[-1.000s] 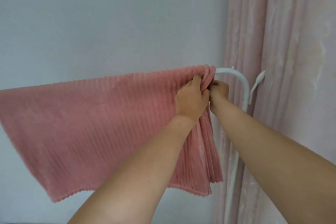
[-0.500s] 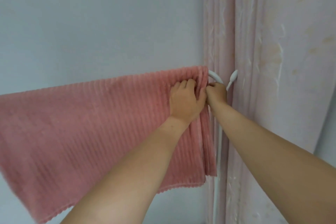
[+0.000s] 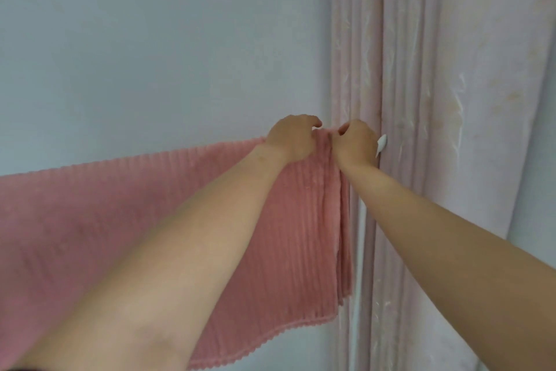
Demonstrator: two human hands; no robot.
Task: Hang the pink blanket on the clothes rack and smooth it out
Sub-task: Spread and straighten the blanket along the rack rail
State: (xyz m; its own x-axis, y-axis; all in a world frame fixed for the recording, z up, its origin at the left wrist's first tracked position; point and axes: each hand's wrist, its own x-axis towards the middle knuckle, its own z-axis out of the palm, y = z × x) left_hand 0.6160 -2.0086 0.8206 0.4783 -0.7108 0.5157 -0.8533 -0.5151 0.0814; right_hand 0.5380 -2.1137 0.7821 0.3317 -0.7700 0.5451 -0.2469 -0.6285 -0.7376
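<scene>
While the pale blue wall (image 3: 150, 54) is filling most of what I am seeing, the pink curtain (image 3: 451, 99) is hanging in long folds down the right side. Across the lower left, the pink blanket (image 3: 105, 220) is hanging draped over the top of the clothes rack, its ribbed face toward me and its scalloped hem trailing along the bottom; its right edge is lying just beside the curtain. Of the rack I am making out only a white upright pole (image 3: 361, 250) beside that edge and a small white hook (image 3: 381, 143) poking out behind my wrist. I am reaching up with both arms. My left hand (image 3: 293, 139) is resting over the top edge of the blanket, fingers curled down over the fold. My right hand (image 3: 356, 143) is touching it, closed into a loose fist and pinching the top right corner of the blanket.
</scene>
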